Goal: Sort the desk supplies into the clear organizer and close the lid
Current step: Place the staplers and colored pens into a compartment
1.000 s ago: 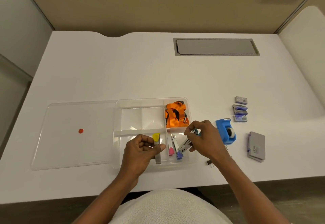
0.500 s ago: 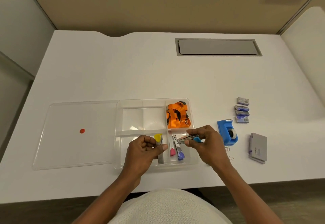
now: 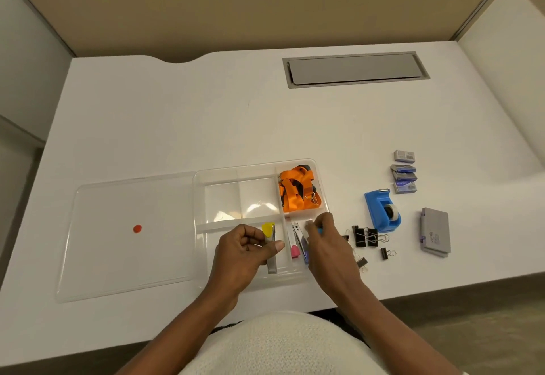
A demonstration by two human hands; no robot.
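A: From the head view, where does the clear organizer (image 3: 259,195) sit?

B: On the white desk (image 3: 177,127), near the front edge, its lid (image 3: 126,236) folded flat to the left with a red dot on it. The far right compartment holds orange lanyards (image 3: 298,192); the far left one looks empty.

A: And the pieces in the front slots?

B: Small metal staple removers, I'd judge: light, rigid, a bit slick on the metal, so best pinched across the coloured plastic tabs. A pink-tipped one (image 3: 295,249) lies in the middle slot with a purple-tipped one just beside it.

A: The hands?

B: The left hand (image 3: 244,253) is curled, thumb and fingertips pinching the yellow-tipped remover (image 3: 269,239) over the front left slot. The right hand (image 3: 327,245) is closed round a blue-tipped remover (image 3: 315,228), lowering it at the front right slot; whether it touches the floor there I cannot tell.

A: What waits outside?

B: Black binder clips (image 3: 365,237) just right of the organizer, a blue tape dispenser (image 3: 382,211), small staple boxes (image 3: 404,175) beyond it, and a grey flat case (image 3: 436,233) farthest right. The clips are springy and the lid thin and flexible, so it probably wants pressing at the edges.
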